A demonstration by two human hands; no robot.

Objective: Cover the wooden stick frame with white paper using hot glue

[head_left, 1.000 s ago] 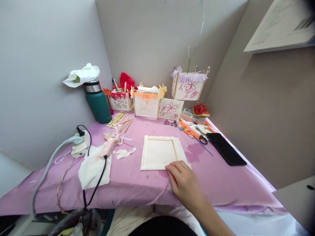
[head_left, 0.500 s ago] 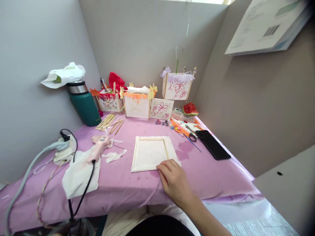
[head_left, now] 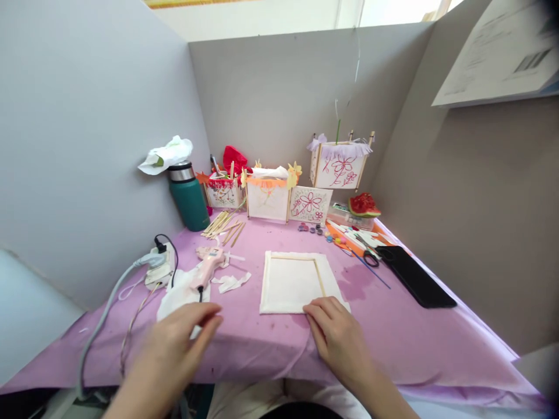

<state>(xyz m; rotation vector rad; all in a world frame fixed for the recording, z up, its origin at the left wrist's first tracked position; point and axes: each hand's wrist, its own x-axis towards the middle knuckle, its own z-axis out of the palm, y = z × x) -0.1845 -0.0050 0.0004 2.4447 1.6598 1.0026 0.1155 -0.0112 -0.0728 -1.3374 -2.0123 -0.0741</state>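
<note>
A square white panel lies flat on the purple cloth, thin wooden sticks along its inner edges and its borders folded over some of them. My right hand pinches its near edge close to the right corner; the fingertips partly cover that edge. On the left, my left hand hangs over the table's front, slightly blurred. Its thumb and forefinger point right with a small gap, and nothing shows between them. Just beyond it, a pink hot glue gun rests on a white sheet, both partly hidden by this hand.
Scissors, a phone and a blue stick lie right. Wooden sticks and a green bottle stand back left, near a power strip. Decorated boxes line the back.
My left hand has come into view from the lower left, near the glue gun. The view has tilted up and shifted left. My right hand stays on the panel's edge.
</note>
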